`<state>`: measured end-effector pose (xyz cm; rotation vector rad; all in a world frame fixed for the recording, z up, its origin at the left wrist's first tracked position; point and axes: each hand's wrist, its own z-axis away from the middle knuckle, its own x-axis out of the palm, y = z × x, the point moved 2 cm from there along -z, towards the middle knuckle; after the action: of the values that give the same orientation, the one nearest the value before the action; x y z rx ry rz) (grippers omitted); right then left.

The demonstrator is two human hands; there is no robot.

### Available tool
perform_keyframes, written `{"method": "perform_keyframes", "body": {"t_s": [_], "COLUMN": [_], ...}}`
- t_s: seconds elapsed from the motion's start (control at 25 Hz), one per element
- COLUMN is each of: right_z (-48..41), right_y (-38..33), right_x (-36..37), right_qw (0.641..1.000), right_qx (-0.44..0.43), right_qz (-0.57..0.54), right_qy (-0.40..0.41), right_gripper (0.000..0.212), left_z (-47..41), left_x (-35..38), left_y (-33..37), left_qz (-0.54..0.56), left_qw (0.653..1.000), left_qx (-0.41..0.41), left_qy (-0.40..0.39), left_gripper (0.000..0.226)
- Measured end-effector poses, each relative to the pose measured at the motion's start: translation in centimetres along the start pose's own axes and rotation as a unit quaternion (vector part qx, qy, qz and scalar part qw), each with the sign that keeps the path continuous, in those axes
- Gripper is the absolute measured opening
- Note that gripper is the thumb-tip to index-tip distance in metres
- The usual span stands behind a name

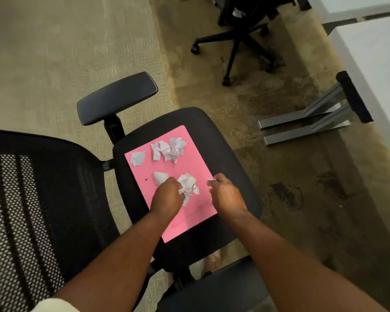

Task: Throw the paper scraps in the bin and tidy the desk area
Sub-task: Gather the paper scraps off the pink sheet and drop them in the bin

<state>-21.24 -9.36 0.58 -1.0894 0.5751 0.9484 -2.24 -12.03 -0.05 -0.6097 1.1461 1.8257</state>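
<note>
A pink folder (196,165) lies on the black seat of an office chair (225,154). Several white paper scraps rest on it: a crumpled cluster (169,149) near its far edge, a small piece (137,158) at the left, and a flat piece (160,177) in the middle. My left hand (167,197) is closed on a crumpled paper ball (188,185) at the folder's centre. My right hand (226,194) pinches a small white scrap (211,181) at the folder's right edge. No bin is visible.
The chair's mesh backrest (32,210) fills the left, with an armrest (117,97) behind the seat and another (212,289) at the bottom. A second black chair (239,34) stands farther back. A white desk (374,64) with metal feet (302,127) is at right.
</note>
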Motion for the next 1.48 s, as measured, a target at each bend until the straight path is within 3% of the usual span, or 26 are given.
{"method": "perform_keyframes", "body": {"t_s": [0.16, 0.24, 0.44, 0.68, 1.28, 1.48], "right_z": [3.3, 5.3, 12.8, 23.0, 49.8, 60.2], "right_y": [-1.5, -2.2, -2.8, -1.3, 8.8, 11.3], "right_x": [-3.0, -4.5, -8.1, -9.8, -2.9, 2.3], "right_qw": [0.998, 0.996, 0.983, 0.952, 0.878, 0.820], "right_qx": [0.029, 0.065, 0.102, 0.164, 0.320, 0.398], "right_qz": [0.030, -0.028, -0.045, -0.096, -0.149, -0.204], "right_qy": [0.041, 0.062, 0.148, 0.240, 0.323, 0.357], "right_gripper": [0.008, 0.013, 0.024, 0.023, 0.023, 0.021], "left_z": [4.0, 5.8, 10.4, 15.9, 35.4, 43.4], "left_x": [-1.9, -2.9, -5.0, -4.9, 9.3, 15.2], "left_y": [1.9, 3.1, 6.9, 11.7, 18.9, 19.8], "left_qz": [-0.010, -0.025, -0.048, -0.071, -0.164, -0.197], "left_qw": [0.999, 0.998, 0.990, 0.963, 0.873, 0.833], "left_qx": [0.029, 0.045, 0.121, 0.248, 0.431, 0.476], "left_qy": [-0.012, -0.022, -0.052, -0.080, -0.158, -0.204], "left_gripper": [0.016, 0.018, 0.017, 0.013, 0.009, 0.007]}}
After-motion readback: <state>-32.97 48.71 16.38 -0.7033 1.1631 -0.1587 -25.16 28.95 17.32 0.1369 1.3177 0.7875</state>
